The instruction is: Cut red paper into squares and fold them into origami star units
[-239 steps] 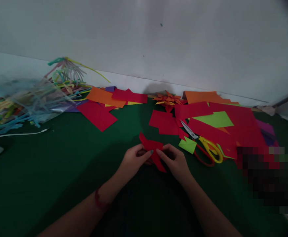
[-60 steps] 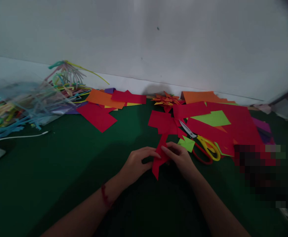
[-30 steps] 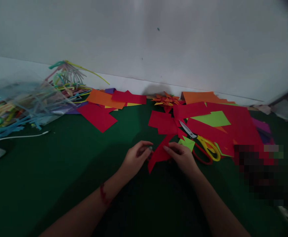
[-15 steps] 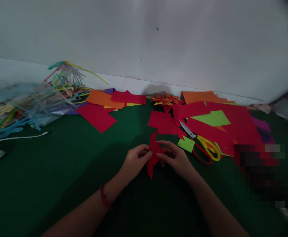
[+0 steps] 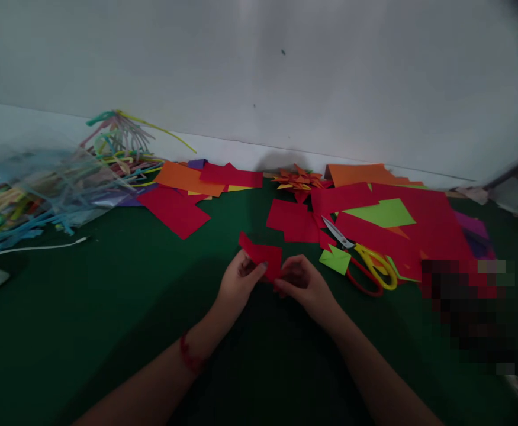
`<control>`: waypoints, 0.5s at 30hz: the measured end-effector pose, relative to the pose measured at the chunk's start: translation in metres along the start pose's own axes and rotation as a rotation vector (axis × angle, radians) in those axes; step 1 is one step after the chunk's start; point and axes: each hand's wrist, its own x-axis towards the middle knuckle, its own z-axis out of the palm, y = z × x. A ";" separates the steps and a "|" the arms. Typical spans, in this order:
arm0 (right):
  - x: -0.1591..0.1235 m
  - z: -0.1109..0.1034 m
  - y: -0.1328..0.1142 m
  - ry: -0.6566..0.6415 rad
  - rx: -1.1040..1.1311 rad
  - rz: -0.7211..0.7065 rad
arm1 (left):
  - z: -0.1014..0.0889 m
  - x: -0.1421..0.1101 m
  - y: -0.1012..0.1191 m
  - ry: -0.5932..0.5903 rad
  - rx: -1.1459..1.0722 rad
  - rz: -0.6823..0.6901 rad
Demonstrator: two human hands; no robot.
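Observation:
A folded red paper piece (image 5: 265,255) is held up between my two hands over the green table. My left hand (image 5: 243,278) grips its left side, thumb pressed on the front face. At its lower right corner, my right hand (image 5: 301,281) pinches the paper between thumb and fingers. To the right of that hand lie a small folded green paper (image 5: 335,260) and scissors (image 5: 376,266) with yellow and red handles, their blades apart. Just beyond my hands is a flat red sheet (image 5: 293,220).
Pipe cleaners (image 5: 121,142), some in a clear plastic bag (image 5: 76,183), are heaped at left. An orange folded-paper flower (image 5: 298,178) sits near the white wall. Red sheets (image 5: 427,219), a light green one (image 5: 385,213) and orange paper (image 5: 356,174) overlap at right.
The red paper has turned from an upright, pointed shape to a tilted one with a squarish face, and moved slightly left and up. My right hand's pinch is now at its lower corner.

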 end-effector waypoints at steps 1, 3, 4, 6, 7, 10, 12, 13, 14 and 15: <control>0.002 -0.003 0.000 0.057 0.006 -0.014 | 0.001 0.000 0.000 -0.001 -0.024 -0.038; 0.005 -0.011 -0.002 0.156 0.020 -0.033 | 0.002 -0.001 -0.001 -0.027 -0.047 -0.094; 0.006 -0.015 -0.003 0.194 0.028 -0.043 | 0.003 -0.001 -0.001 -0.058 -0.059 -0.106; 0.008 -0.025 -0.007 0.235 0.032 -0.063 | 0.002 0.000 -0.002 -0.117 -0.116 -0.121; 0.008 -0.030 -0.009 0.234 0.023 -0.069 | 0.000 0.002 -0.002 -0.123 -0.153 -0.132; 0.005 -0.041 -0.015 0.171 -0.047 -0.068 | -0.009 0.007 0.003 -0.092 -0.209 -0.197; 0.002 -0.043 -0.019 0.107 -0.109 -0.066 | -0.016 0.008 0.007 -0.172 -0.141 -0.270; 0.001 -0.042 -0.019 0.072 -0.139 -0.061 | -0.018 0.007 0.009 -0.229 -0.077 -0.284; 0.000 -0.039 -0.020 0.042 -0.167 -0.057 | -0.020 0.005 0.011 -0.295 -0.012 -0.291; -0.001 -0.036 -0.019 0.023 -0.196 -0.059 | -0.020 0.003 0.012 -0.364 0.051 -0.293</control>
